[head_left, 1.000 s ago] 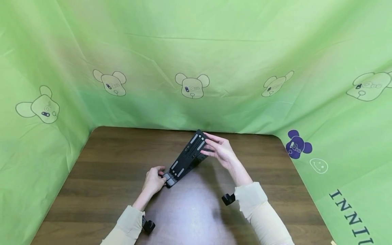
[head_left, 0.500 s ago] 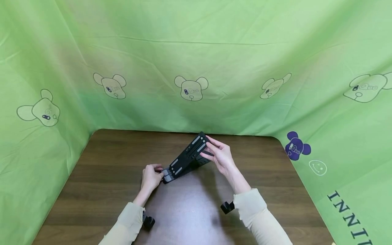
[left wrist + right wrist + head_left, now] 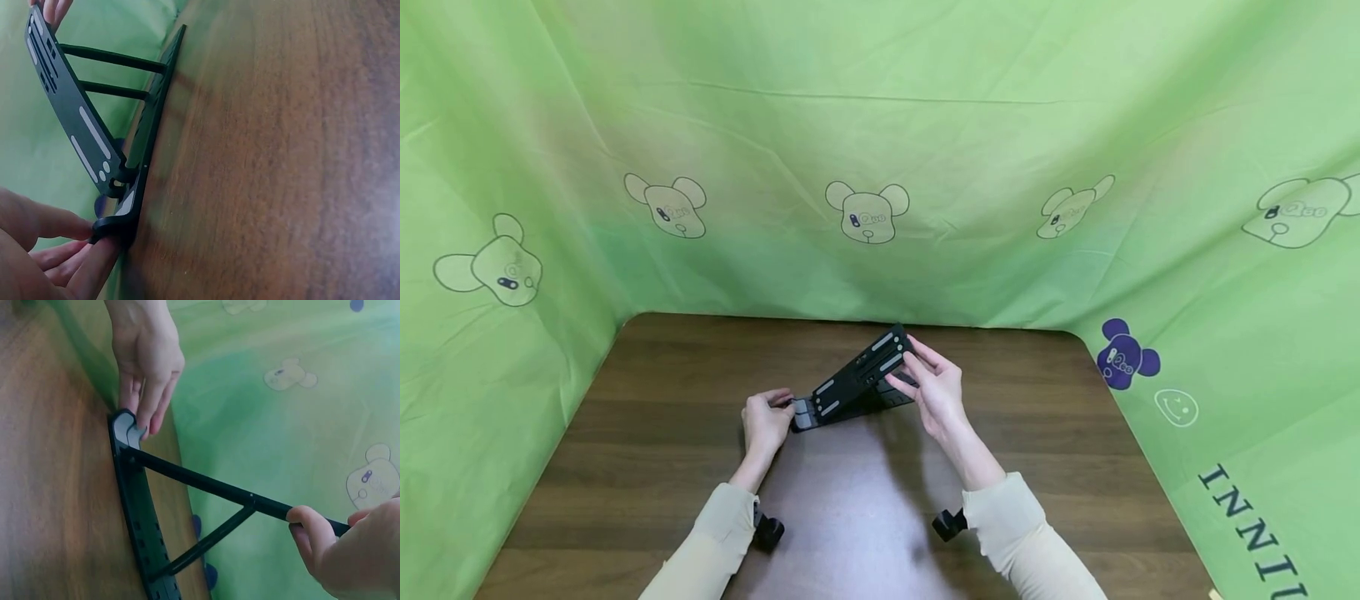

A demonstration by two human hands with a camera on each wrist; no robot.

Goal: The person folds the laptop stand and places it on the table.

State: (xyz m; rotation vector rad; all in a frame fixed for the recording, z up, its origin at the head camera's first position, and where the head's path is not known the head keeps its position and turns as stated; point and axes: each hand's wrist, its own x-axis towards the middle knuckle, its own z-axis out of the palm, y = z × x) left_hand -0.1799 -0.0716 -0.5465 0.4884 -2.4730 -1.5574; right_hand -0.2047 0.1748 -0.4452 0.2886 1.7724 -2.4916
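Note:
A black folding laptop stand [image 3: 859,377] with grey pads is held over the back middle of the table. Its upper plate [image 3: 72,106] is raised at an angle from the notched base [image 3: 139,525], with support struts [image 3: 115,57] between the two. At the left end, my left hand [image 3: 766,425] pinches the curved front lip [image 3: 115,226] between thumb and fingers. My right hand [image 3: 938,398] pinches the raised far end of the upper plate; in the right wrist view its thumb and fingers close on the plate's edge.
The brown wooden table [image 3: 670,450] is bordered at the back and sides by a green cloth [image 3: 880,275] printed with bear heads. Black wrist cameras [image 3: 767,532] jut inward from both sleeves.
The stand has swung so that its lip end sits farther left and farther back. My left hand moved with it, while my right hand shifted slightly nearer, still holding the plate.

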